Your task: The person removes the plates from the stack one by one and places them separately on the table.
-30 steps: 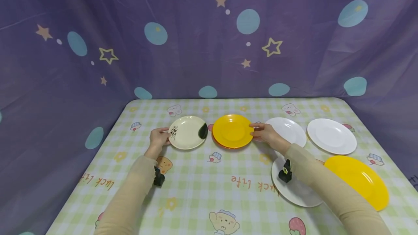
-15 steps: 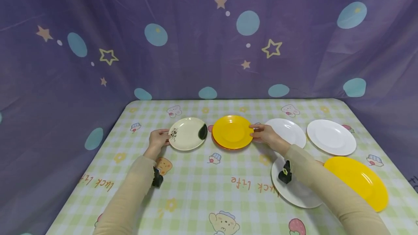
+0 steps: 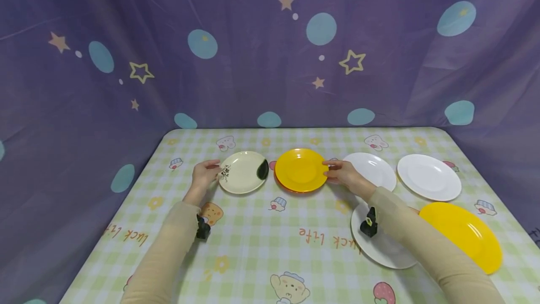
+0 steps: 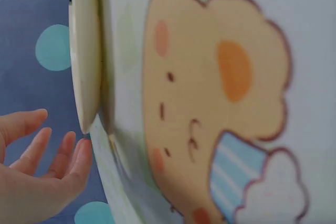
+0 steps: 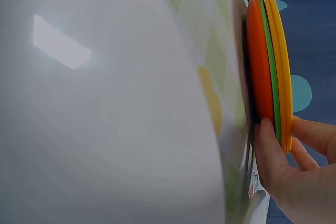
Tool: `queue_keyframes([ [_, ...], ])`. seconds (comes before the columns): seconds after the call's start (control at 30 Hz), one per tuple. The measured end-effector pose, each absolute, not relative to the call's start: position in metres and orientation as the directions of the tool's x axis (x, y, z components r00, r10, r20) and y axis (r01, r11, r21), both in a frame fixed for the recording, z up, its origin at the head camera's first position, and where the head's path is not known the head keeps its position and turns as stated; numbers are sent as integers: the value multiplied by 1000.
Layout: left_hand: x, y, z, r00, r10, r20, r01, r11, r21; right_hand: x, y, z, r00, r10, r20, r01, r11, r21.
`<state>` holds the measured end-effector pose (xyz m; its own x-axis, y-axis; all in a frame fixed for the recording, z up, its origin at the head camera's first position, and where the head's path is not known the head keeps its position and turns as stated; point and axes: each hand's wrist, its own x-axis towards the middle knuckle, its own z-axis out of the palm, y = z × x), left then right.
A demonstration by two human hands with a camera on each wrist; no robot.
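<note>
A round cream plate point(image 3: 242, 172) with a dark green patch and small black marks lies at the left of the table. Beside its left rim is my left hand point(image 3: 204, 175). The left wrist view shows these fingers point(image 4: 79, 161) spread and loosely bent, with the tips at or just off the edge of the cream plate point(image 4: 85, 51). Just right of the cream plate sits a stack of plates point(image 3: 301, 169), yellow on top; from the side, the stack point(image 5: 265, 66) also shows green and orange layers. My right hand point(image 3: 343, 176) grips the stack's right edge.
Two white plates point(image 3: 373, 170) point(image 3: 429, 177) lie at the back right. Nearer, under my right forearm, is another white plate point(image 3: 381, 247), with a large yellow plate point(image 3: 464, 233) to its right. A checked cloth point(image 3: 253, 257) covers the table; a purple curtain point(image 3: 253, 83) hangs behind.
My left hand has loosened from the cream plate's rim and raised its fingers slightly. My right hand and the stack of plates stay where they were.
</note>
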<state>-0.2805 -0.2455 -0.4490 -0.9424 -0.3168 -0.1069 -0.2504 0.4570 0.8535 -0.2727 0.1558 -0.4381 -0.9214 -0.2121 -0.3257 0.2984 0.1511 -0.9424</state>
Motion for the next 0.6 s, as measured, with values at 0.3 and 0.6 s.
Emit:
queue_keyframes([
  [0.3,-266,-219,-411,-975,-187,-121,-188,401,897,-273,156,-439,-921,-213,-325,300,142,-943],
  [0.6,-263,-199,-411,-999,6,-49,-44,366,930,-273,157,-439,-920,-215,-329,306,134,-943],
])
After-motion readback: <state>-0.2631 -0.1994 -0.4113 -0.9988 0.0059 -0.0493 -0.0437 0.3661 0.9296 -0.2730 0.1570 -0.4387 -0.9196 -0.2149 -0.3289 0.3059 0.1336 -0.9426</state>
